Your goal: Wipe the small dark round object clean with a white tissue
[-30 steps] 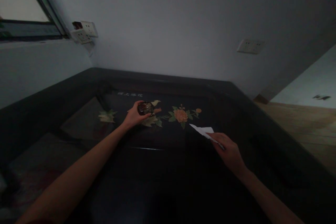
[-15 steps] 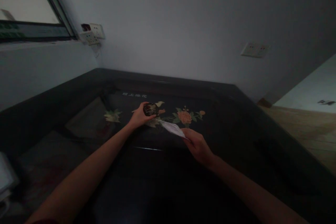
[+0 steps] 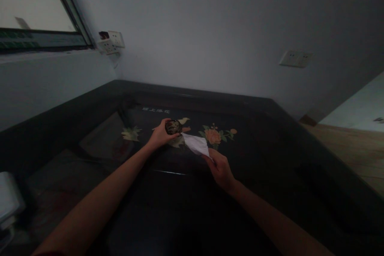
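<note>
My left hand (image 3: 160, 135) is wrapped round a small dark round glass vessel (image 3: 173, 127), perhaps a cup or ashtray, over the dark tabletop (image 3: 168, 192). My right hand (image 3: 220, 168) pinches one end of a thin white tissue (image 3: 195, 144). The tissue's far corner reaches the vessel's rim near my left thumb; whether it touches the glass I cannot tell. Under and around the vessel, the tabletop carries a printed flower-and-bird picture, with an orange flower (image 3: 213, 136) to its right.
A grey wall (image 3: 195, 28) rises behind the table, with one socket plate (image 3: 296, 59) on the right and other sockets (image 3: 111, 43) near the window (image 3: 36, 4). A white object (image 3: 10, 196) sits at the left edge. Wooden floor (image 3: 354, 144) shows at right.
The tissue has spread wider, showing more of its face, and my right hand has shifted slightly left. My left hand still holds the vessel. The whole view has shifted a little.
</note>
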`<state>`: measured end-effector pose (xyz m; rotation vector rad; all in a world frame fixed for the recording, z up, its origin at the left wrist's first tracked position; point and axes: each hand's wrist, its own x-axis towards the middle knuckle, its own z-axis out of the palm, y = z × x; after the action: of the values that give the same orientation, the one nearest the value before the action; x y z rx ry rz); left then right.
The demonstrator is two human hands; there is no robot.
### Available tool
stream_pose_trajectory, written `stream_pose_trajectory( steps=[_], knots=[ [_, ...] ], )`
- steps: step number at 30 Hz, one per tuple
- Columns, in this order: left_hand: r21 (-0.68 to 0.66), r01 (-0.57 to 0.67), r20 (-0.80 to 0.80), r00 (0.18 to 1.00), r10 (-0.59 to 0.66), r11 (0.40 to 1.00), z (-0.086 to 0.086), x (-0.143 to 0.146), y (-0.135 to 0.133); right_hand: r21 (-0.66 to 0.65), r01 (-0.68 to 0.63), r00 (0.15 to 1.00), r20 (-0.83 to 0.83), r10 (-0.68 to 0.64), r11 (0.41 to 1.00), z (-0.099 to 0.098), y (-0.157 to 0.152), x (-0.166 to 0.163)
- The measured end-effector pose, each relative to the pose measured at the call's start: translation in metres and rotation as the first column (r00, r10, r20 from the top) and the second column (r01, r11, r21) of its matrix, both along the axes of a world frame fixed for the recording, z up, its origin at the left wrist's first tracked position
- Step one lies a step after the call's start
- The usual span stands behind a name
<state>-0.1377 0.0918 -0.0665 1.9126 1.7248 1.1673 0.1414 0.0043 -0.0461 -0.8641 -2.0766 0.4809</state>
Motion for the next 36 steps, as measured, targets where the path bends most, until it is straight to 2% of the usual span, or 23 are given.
stream_pose_trajectory(
  steps=[6, 16, 22, 27, 30, 31, 32, 36],
  knots=[
    [-0.002, -0.003, -0.026, 1.0, 0.003, 1.0, -0.001, 0.0, 0.0, -0.003, -0.052, 0.999, -0.003, 0.052, 0.999, 0.002, -0.001, -0.001],
    [-0.013, -0.017, -0.048, 0.999, 0.016, 1.0, -0.001, 0.001, -0.001, 0.092, -0.006, 1.0, 0.021, 0.004, 0.996, 0.004, 0.0, -0.006],
    [-0.028, -0.007, -0.042, 0.999, 0.006, 1.0, -0.002, 0.0, 0.0, 0.167, -0.076, 0.971, 0.238, 0.035, 0.983, 0.012, -0.001, -0.02],
    [-0.07, 0.053, -0.006, 0.999, -0.054, 0.996, -0.004, -0.002, 0.007, 0.22, -0.121, 0.883, 0.469, 0.004, 0.968, 0.02, -0.003, -0.046],
    [-0.082, 0.126, -0.025, 0.991, -0.128, 0.989, 0.01, -0.013, 0.008, 0.269, -0.183, 0.821, 0.571, -0.003, 0.946, 0.019, -0.005, -0.064],
    [-0.069, 0.138, -0.097, 0.985, -0.144, 0.988, 0.019, -0.018, 0.007, 0.287, -0.205, 0.797, 0.603, -0.01, 0.936, 0.018, -0.006, -0.069],
    [-0.061, 0.144, -0.179, 0.972, -0.153, 0.988, 0.031, -0.025, 0.006, 0.305, -0.22, 0.774, 0.633, -0.024, 0.927, 0.016, -0.007, -0.073],
    [-0.034, 0.114, -0.236, 0.965, -0.119, 0.993, 0.084, -0.041, -0.01, 0.336, -0.216, 0.698, 0.71, -0.096, 0.917, 0.011, -0.011, -0.084]
  ],
)
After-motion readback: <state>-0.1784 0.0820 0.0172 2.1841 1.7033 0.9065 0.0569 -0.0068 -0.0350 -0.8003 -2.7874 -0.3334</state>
